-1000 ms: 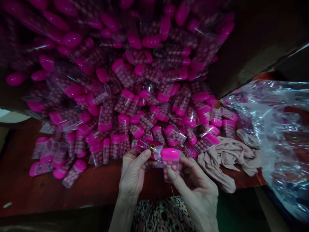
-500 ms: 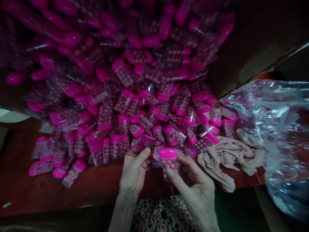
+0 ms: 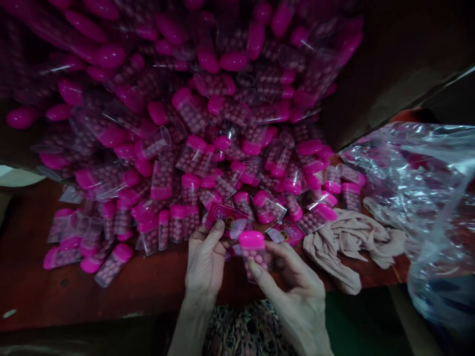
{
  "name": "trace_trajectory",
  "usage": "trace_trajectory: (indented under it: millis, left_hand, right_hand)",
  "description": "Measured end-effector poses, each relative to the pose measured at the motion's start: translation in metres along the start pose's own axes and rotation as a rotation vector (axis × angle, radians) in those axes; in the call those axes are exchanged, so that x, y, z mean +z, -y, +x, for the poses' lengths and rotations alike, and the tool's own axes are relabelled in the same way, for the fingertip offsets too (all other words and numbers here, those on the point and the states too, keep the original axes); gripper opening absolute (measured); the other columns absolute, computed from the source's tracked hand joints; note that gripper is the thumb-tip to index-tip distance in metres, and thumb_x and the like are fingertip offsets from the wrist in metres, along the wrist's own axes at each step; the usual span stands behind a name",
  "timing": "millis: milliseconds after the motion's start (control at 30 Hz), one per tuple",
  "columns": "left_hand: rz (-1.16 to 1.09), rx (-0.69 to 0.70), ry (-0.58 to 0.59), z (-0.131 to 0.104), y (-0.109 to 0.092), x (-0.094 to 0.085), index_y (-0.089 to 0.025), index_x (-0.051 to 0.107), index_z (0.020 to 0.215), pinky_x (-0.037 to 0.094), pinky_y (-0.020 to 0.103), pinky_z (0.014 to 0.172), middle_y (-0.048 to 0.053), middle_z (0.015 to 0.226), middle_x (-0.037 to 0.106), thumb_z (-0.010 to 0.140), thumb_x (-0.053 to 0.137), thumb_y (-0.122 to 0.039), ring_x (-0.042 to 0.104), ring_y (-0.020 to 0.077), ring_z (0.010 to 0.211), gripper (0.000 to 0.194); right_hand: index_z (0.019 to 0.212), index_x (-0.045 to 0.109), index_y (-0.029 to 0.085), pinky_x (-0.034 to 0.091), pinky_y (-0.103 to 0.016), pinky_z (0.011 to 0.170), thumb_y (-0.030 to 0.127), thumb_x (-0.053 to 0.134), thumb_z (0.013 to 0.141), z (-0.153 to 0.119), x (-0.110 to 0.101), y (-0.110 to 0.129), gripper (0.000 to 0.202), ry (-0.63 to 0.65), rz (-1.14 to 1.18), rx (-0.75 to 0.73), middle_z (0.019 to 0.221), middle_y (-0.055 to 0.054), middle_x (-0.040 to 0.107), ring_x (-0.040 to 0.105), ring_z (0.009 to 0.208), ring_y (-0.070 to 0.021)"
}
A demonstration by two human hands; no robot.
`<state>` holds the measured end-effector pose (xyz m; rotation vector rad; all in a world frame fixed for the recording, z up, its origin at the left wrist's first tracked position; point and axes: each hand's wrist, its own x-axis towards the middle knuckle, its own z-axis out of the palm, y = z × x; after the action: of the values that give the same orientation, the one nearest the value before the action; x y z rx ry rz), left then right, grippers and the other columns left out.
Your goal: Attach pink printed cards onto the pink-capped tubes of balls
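Head view: the right hand (image 3: 297, 291) holds a pink-capped container (image 3: 253, 257) of small pink balls, thumb on its face and fingers behind it, above the near edge of the table (image 3: 156, 284). The container is nearly upright in the picture; its long axis runs from the cap, on the pile side, back toward the person, leaning slightly, with the base a little to the right of the cap. Just to its left, and reaching a bit farther out, a printed pink label (image 3: 222, 217) is pinched between the left hand's (image 3: 204, 269) thumb and fingers. The label's long side slants across the container's axis, its right end dipping toward the cap; whether the two touch cannot be told. The hands are apart, with the container between them, its body closer to the right. A second printed label (image 3: 285, 231) lies beyond the right hand's fingers, between the heap of containers (image 3: 193, 155) and a crumpled cloth (image 3: 337, 247).
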<state>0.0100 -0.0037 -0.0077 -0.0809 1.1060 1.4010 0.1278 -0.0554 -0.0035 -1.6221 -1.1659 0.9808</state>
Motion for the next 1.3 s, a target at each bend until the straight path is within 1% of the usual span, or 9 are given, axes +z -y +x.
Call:
trace_trajectory:
  millis: [167,233,333,433,600,733,933,1100,1300]
  left_hand:
    - [0.029,0.024,0.032,-0.0001,0.0013,0.0005,-0.016,0.066,0.059,0.05,0.021,0.056,-0.001,0.06,0.07,0.052,0.079,-0.014,0.063,0.0114,0.056,0.015]
    - [0.028,0.033,0.016,0.0005,0.0027,0.0007,-0.016,0.065,0.058,0.05,0.021,0.058,-0.001,0.059,0.069,0.05,0.08,-0.014,0.063,0.011,0.055,0.017]
    - [-0.002,0.036,-0.027,0.0019,0.0039,0.0002,-0.016,0.063,0.056,0.05,0.021,0.06,-0.001,0.058,0.069,0.049,0.081,-0.014,0.063,0.0106,0.055,0.02]
    - [-0.016,0.025,-0.041,0.0028,0.0036,-0.0005,-0.016,0.063,0.06,0.05,0.022,0.062,-0.002,0.061,0.069,0.051,0.081,-0.016,0.063,0.0103,0.056,0.02]
    - [-0.019,0.046,-0.047,0.0031,0.0036,-0.0003,-0.015,0.063,0.063,0.049,0.021,0.061,-0.001,0.065,0.07,0.052,0.081,-0.019,0.063,0.0097,0.058,0.022]
    - [0.005,0.06,-0.055,0.0027,0.0052,-0.0003,-0.015,0.062,0.064,0.049,0.021,0.06,-0.002,0.063,0.068,0.051,0.081,-0.017,0.062,0.0098,0.057,0.023]
    - [0.007,0.031,-0.033,0.0015,0.0084,-0.0003,-0.017,0.062,0.064,0.049,0.024,0.061,-0.002,0.064,0.068,0.053,0.08,-0.018,0.062,0.0117,0.059,0.021]
    - [0.053,0.021,0.02,0.0017,0.0083,0.001,-0.015,0.065,0.062,0.049,0.023,0.061,-0.001,0.06,0.068,0.05,0.081,-0.016,0.061,0.0109,0.055,0.021]
    - [0.081,0.013,0.011,0.0022,0.0075,0.003,-0.016,0.067,0.07,0.049,0.027,0.064,0.0,0.067,0.07,0.056,0.079,-0.018,0.063,0.0128,0.059,0.018]
  right_hand:
    - [0.096,0.063,0.019,0.055,-0.032,0.058,0.026,0.069,0.071,0.0008,-0.0021,-0.0078,0.027,-0.03,-0.003,-0.002,0.074,-0.003,0.064,0.063,0.066,-0.0178]
    - [0.096,0.064,0.019,0.056,-0.032,0.059,0.025,0.07,0.071,0.0015,-0.0026,-0.0101,0.027,-0.027,0.002,-0.006,0.076,-0.004,0.065,0.063,0.068,-0.0186]
    - [0.096,0.064,0.019,0.056,-0.032,0.058,0.025,0.069,0.071,0.0015,-0.0016,-0.0081,0.026,-0.021,0.01,-0.004,0.073,-0.003,0.065,0.063,0.065,-0.0178]
    - [0.096,0.064,0.019,0.055,-0.032,0.058,0.026,0.068,0.072,0.0003,0.0001,-0.0033,0.025,-0.001,0.018,0.035,0.072,-0.003,0.064,0.062,0.063,-0.0172]
    - [0.093,0.064,0.019,0.055,-0.032,0.058,0.027,0.069,0.072,0.0004,-0.0004,-0.001,0.023,0.024,0.035,0.071,0.071,-0.003,0.064,0.062,0.064,-0.0175]
    - [0.092,0.065,0.018,0.055,-0.032,0.058,0.028,0.069,0.07,0.002,-0.0014,-0.0006,0.025,0.023,0.061,0.108,0.074,-0.004,0.066,0.063,0.065,-0.0181]
    - [0.093,0.065,0.018,0.054,-0.031,0.056,0.028,0.069,0.071,0.003,0.0006,-0.0019,0.024,0.055,0.108,0.099,0.067,-0.003,0.065,0.062,0.061,-0.017]
    - [0.093,0.065,0.019,0.055,-0.031,0.059,0.029,0.07,0.07,0.0043,-0.0008,-0.0058,0.026,0.06,0.14,0.14,0.073,-0.003,0.065,0.062,0.066,-0.0175]
    - [0.093,0.067,0.018,0.054,-0.028,0.054,0.03,0.07,0.07,0.0036,-0.0005,-0.0078,0.026,0.189,0.197,0.182,0.07,-0.002,0.063,0.06,0.06,-0.0156]
